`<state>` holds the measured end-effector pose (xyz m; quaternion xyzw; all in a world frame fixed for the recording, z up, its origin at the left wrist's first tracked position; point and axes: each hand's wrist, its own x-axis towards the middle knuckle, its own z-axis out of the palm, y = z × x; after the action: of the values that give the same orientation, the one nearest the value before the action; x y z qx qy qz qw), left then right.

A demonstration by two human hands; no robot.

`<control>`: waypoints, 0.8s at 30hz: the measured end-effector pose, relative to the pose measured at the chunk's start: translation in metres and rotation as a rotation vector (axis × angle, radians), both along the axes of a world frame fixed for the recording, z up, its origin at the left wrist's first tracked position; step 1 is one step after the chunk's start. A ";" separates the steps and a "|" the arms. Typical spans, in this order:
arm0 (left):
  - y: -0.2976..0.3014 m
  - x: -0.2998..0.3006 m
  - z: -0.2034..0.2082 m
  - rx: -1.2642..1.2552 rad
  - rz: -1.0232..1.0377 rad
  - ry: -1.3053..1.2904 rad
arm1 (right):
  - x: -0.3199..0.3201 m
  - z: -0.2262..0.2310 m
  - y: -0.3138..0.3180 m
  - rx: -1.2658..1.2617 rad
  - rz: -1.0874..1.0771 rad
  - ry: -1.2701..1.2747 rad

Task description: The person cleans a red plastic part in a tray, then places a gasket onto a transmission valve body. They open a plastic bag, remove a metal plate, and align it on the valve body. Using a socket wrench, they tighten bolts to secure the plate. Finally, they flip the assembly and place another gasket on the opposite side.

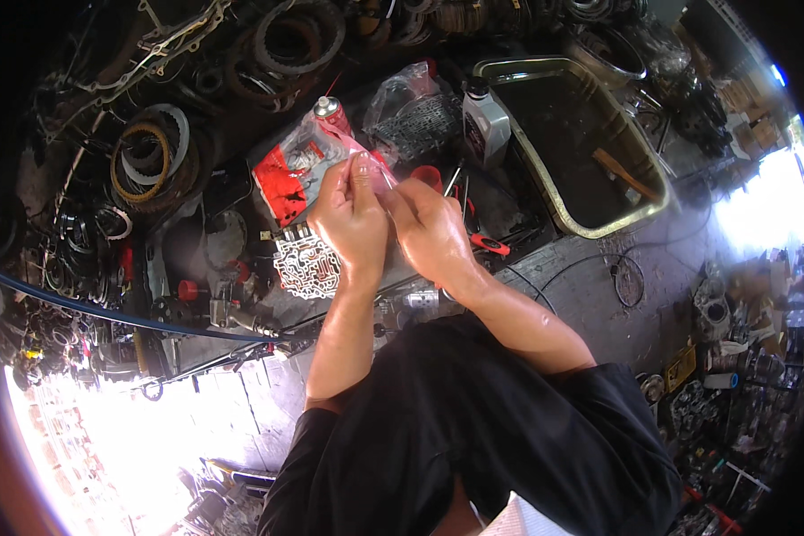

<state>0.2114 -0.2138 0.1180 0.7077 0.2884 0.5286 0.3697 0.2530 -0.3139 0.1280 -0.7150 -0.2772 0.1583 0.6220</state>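
Note:
Both my hands are raised over the workbench, close together, pinching a thin, pinkish see-through plastic bag [381,170]. My left hand [352,214] is closed, with thumb and fingers on the bag's left side. My right hand [431,230] grips its right side, fingers bent in. Whether anything is inside the bag I cannot tell. Below my left hand lies a metal valve body [306,264] with maze-like channels. A red and white plastic package [281,183] rests behind it. Just past my hands stands a red spray can [330,114] with a thin straw.
A grey bottle [485,123] with a black cap stands beside a metal pan [545,201] of dark liquid, where a wooden piece [623,173] leans. Clutch rings [143,163] and other parts crowd the left and back. A red-handled tool [489,244] lies near my right wrist.

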 end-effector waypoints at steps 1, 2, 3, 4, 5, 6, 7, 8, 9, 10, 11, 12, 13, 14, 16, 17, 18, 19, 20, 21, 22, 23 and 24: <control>0.001 0.000 -0.001 0.005 0.000 0.003 | 0.000 0.000 -0.001 -0.005 0.002 0.004; 0.001 0.000 -0.002 0.010 -0.003 0.006 | 0.001 0.000 -0.001 -0.016 0.004 0.000; 0.002 0.000 -0.003 0.016 -0.006 0.009 | 0.001 0.001 -0.001 -0.026 0.005 -0.003; 0.002 0.000 -0.004 0.035 -0.008 0.014 | 0.002 0.001 -0.002 -0.023 0.003 -0.013; 0.003 0.000 -0.004 0.053 -0.011 0.020 | 0.002 0.001 -0.002 -0.022 0.008 -0.010; 0.003 0.000 -0.005 0.071 -0.014 0.025 | 0.002 0.001 -0.002 -0.008 0.009 -0.015; 0.003 0.000 -0.005 0.066 -0.017 0.038 | 0.002 0.001 -0.002 0.006 0.011 -0.019; 0.002 -0.001 -0.005 0.060 -0.020 0.051 | 0.002 0.000 -0.002 0.006 0.004 -0.016; 0.002 0.000 -0.005 0.056 -0.025 0.063 | 0.002 -0.001 -0.002 0.006 -0.003 -0.013; 0.001 0.000 -0.005 0.063 -0.020 0.061 | 0.002 -0.001 -0.002 0.001 -0.017 -0.010; 0.001 0.001 -0.005 0.069 -0.015 0.059 | 0.002 -0.002 -0.001 0.012 -0.015 0.007; 0.001 0.001 -0.006 0.085 -0.012 0.052 | 0.002 -0.003 -0.001 0.017 -0.019 0.025; 0.001 0.002 -0.006 0.088 -0.010 0.062 | 0.003 -0.004 -0.002 0.012 -0.022 0.051; 0.001 0.002 -0.006 0.101 -0.011 0.067 | 0.003 -0.005 -0.002 0.015 -0.017 0.051; 0.002 0.003 -0.007 0.120 -0.014 0.063 | 0.004 -0.005 -0.002 0.007 -0.008 0.073; 0.002 0.003 -0.007 0.126 -0.017 0.053 | 0.005 -0.005 -0.003 0.006 -0.005 0.076; 0.002 0.003 -0.007 0.130 -0.020 0.048 | 0.005 -0.005 -0.003 0.008 -0.003 0.080; 0.001 0.003 -0.007 0.129 -0.025 0.047 | 0.006 -0.005 -0.003 0.012 -0.001 0.083; 0.001 0.003 -0.007 0.129 -0.028 0.051 | 0.006 -0.005 -0.003 0.022 -0.003 0.103; 0.000 0.003 -0.007 0.131 -0.028 0.051 | 0.005 -0.005 -0.003 0.034 -0.004 0.122; -0.001 0.004 -0.006 0.131 -0.030 0.051 | 0.005 -0.006 -0.002 0.047 -0.006 0.140; -0.002 0.004 -0.005 0.134 -0.029 0.050 | 0.004 -0.006 -0.002 0.049 -0.011 0.148; -0.003 0.004 -0.004 0.135 -0.024 0.045 | 0.003 -0.006 -0.002 0.051 -0.016 0.155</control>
<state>0.2154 -0.2166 0.1136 0.7460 0.2518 0.5266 0.3207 0.2560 -0.3156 0.1216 -0.6866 -0.2263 0.2012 0.6610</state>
